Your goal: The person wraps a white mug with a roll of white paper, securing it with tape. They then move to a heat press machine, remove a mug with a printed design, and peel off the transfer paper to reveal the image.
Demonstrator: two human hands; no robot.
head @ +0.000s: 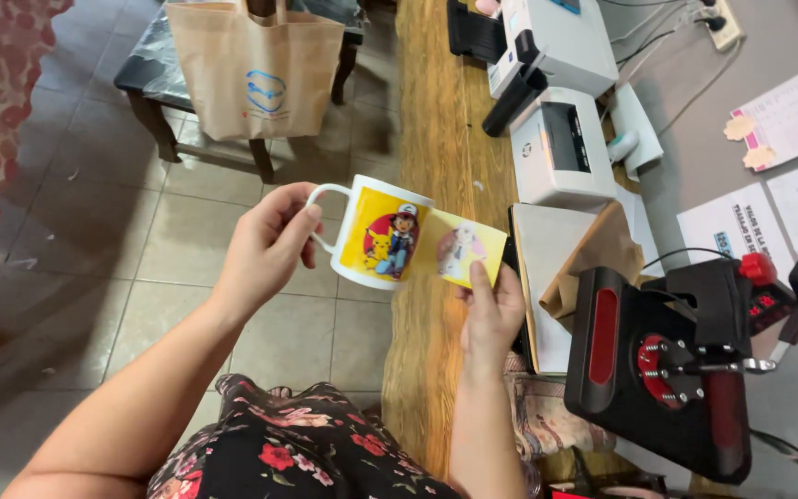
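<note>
While the left hand (pixel 270 245) grips the mug (pixel 382 233) handle, right hand (pixel 491 310) pinching its yellow sheet (pixel 462 248).

Tiled floor (pixel 187 240), wooden table (pixel 436 139)

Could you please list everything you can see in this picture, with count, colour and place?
mug: one, white with yellow cartoon print, held mid-air by its handle
paper sheet: one, yellow printed, peeling from the mug
press machine: one, black and red, right on the bench
printers: two, white, top of the bench
wooden bench: one, brown, centre
paper bag: one, tan, on a dark table, top left
left hand: grips the mug handle
right hand: pinches the paper sheet
</note>
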